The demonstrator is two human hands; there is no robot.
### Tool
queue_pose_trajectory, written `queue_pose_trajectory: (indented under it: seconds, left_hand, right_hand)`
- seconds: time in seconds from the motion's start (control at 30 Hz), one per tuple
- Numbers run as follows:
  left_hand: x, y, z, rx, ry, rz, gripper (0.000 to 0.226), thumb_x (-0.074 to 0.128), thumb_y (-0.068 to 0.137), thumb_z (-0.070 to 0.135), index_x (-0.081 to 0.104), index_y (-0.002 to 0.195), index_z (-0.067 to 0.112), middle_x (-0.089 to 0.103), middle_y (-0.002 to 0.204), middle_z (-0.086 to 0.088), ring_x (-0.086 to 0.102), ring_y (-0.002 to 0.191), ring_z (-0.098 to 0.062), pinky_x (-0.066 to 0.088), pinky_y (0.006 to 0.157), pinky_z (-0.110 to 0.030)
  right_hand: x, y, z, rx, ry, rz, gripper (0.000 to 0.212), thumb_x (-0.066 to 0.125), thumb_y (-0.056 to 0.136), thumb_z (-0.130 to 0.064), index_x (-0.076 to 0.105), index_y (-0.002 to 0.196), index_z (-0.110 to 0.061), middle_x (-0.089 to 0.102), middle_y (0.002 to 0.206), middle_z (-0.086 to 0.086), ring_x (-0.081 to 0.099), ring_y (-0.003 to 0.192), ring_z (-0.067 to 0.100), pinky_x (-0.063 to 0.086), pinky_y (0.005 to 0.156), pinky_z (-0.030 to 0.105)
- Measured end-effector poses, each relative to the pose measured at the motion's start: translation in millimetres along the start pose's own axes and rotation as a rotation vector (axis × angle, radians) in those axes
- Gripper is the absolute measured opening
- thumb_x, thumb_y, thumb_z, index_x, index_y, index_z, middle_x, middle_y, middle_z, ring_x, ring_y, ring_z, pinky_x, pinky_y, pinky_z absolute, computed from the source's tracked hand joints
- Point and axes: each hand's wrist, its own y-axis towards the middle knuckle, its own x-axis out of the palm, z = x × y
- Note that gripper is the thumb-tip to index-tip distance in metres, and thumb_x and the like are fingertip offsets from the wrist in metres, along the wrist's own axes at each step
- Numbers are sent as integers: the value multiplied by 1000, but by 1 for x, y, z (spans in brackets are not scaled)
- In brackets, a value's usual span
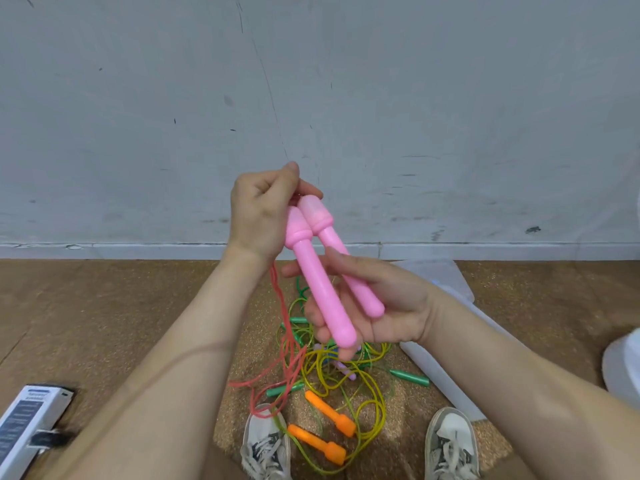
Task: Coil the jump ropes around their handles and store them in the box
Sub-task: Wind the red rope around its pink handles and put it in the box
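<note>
Right hand grips pink handles, fingers curled; left hand pinches red rope, pinch point hidden.

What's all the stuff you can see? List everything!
pink handles: two, pink, held up, centre
red rope: one, red, hanging down to floor
green handles: three showing, green, floor
orange handles: two, orange, between shoes
yellow rope: one tangle, yellow, floor
box: one, clear, floor, right
carton: one, white, lower left
shoes: two, white-grey, bottom
left hand: one, grips handle tops
right hand: one, holds handle shafts
</note>
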Motion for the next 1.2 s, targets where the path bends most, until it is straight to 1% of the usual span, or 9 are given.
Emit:
queue_pose_trajectory:
  seconds: [0.13,0.2,0.3,0.43,0.67,0.8,0.93,1.1,1.2]
  left_hand:
    - [-2,0,-1,55,42,-23,40,46,87,29,71,59,15,68,55,1,60,56,-14,43,57,-24]
    - [-4,1,0,87,37,-19,41,44,88,28,71,61,13,68,56,1,60,57,-15,43,58,-25]
    - [-4,2,2,97,2,-19,42,41,88,27,71,65,10,69,58,2,61,60,-14,44,59,-23]
    - [0,2,-1,-125,-59,-63,48,43,88,36,71,63,5,66,54,-2,58,56,-10,43,57,-17]
    - [0,6,3,-234,-6,-83,57,43,95,45,71,65,6,67,54,-5,62,54,-14,49,56,-19]
    - [5,3,10,-274,-21,-85,60,42,93,52,72,63,8,67,53,-4,61,53,-11,49,58,-21]
    - [22,-1,12,-426,-208,-6,74,34,91,64,71,51,14,66,56,-4,62,60,-17,51,69,-29]
    - [45,-7,7,-231,-101,-33,53,30,101,45,69,85,13,64,65,-5,55,61,-18,42,52,-24]
    - [50,-17,-9,-99,146,-221,24,47,97,21,60,83,7,53,62,0,46,57,-12,36,53,-26]
  right_hand:
    - [8,4,7,-47,18,-76,44,51,93,-39,51,133,-20,68,99,17,70,91,34,61,62,38]
    - [12,6,7,-70,37,-73,41,49,93,-38,53,129,-18,66,85,11,70,78,27,60,58,34]
    - [19,11,6,-97,43,8,29,61,86,-40,60,102,-16,46,58,-1,47,47,9,48,42,20]
    - [26,15,8,-73,48,157,23,57,86,-37,49,72,-20,33,49,-7,31,37,0,26,32,10]
    - [31,2,-3,-13,-62,352,21,59,82,-34,52,76,-15,44,55,-1,34,37,2,21,32,10]
    - [33,-6,-7,32,-202,420,28,59,79,-39,46,69,-16,37,50,-4,31,35,3,19,34,12]
    - [37,-7,-3,-85,-75,402,29,56,82,-37,43,67,-16,30,46,-6,27,31,1,16,30,11]
    - [37,-10,-10,-257,110,421,27,54,84,-33,43,67,-15,29,44,-7,26,29,1,18,26,10]
    - [30,-15,-24,-366,188,531,27,52,90,-30,43,68,-16,29,43,-7,25,28,0,18,25,10]
